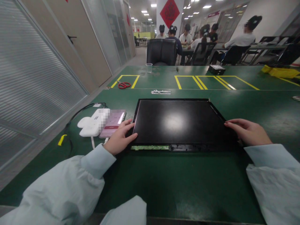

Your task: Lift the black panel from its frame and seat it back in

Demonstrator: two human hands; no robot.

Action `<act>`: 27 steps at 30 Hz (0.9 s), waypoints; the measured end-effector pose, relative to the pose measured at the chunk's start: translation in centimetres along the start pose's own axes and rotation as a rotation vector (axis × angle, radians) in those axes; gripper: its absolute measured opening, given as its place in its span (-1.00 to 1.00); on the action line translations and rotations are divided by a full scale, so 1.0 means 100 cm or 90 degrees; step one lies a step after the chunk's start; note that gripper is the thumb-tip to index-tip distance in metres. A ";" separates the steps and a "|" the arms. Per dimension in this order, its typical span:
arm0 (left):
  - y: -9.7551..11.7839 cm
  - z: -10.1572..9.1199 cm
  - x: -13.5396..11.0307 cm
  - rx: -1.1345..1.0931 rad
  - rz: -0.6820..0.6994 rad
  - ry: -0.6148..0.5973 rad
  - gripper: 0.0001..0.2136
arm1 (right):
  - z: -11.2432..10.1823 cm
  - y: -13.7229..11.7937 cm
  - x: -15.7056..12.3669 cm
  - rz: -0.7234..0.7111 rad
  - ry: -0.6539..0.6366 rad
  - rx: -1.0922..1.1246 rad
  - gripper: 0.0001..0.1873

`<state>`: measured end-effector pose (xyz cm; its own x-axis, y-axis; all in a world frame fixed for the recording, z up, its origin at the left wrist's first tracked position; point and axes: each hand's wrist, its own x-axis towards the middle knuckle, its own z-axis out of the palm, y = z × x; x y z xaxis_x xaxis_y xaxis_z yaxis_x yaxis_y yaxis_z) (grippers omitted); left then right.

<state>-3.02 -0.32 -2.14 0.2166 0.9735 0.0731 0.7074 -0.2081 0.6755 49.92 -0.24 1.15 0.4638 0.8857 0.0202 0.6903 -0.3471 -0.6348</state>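
Note:
A black flat display panel [178, 122] in a dark frame lies in front of me, with light glaring off its middle. Along its near edge a green circuit board strip [150, 147] is exposed. My left hand [120, 137] grips the panel's left edge, thumb over the frame and fingers along the side. At the right edge, my right hand [249, 131] pinches the frame between thumb and fingers; its lower fingers are partly hidden.
Left of the panel are a phone [113, 123], a white device [93, 123] and a black cable [79, 111]. Beyond lie red-handled scissors [124, 85], small white pieces [161, 92], a plastic cup [149, 68] and a black box [216, 69] on the green table [187, 184]. People sit farther back.

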 end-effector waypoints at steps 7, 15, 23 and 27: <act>0.000 0.000 -0.001 0.044 0.025 0.005 -0.39 | 0.000 0.000 0.000 -0.015 0.027 0.003 -0.45; 0.004 0.001 -0.001 0.052 0.045 0.009 -0.42 | -0.002 0.006 0.004 -0.021 0.014 -0.009 -0.54; 0.010 0.002 -0.002 0.083 0.034 -0.001 -0.34 | -0.001 0.009 0.006 -0.006 0.005 -0.009 -0.36; 0.009 0.004 -0.003 0.087 0.054 0.010 -0.43 | -0.001 0.015 0.010 -0.009 -0.009 -0.012 -0.35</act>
<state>-2.21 -0.80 -1.85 0.2696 0.9531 0.1372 0.7720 -0.2991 0.5609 51.49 0.12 0.35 0.4456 0.8950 0.0181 0.7074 -0.3396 -0.6199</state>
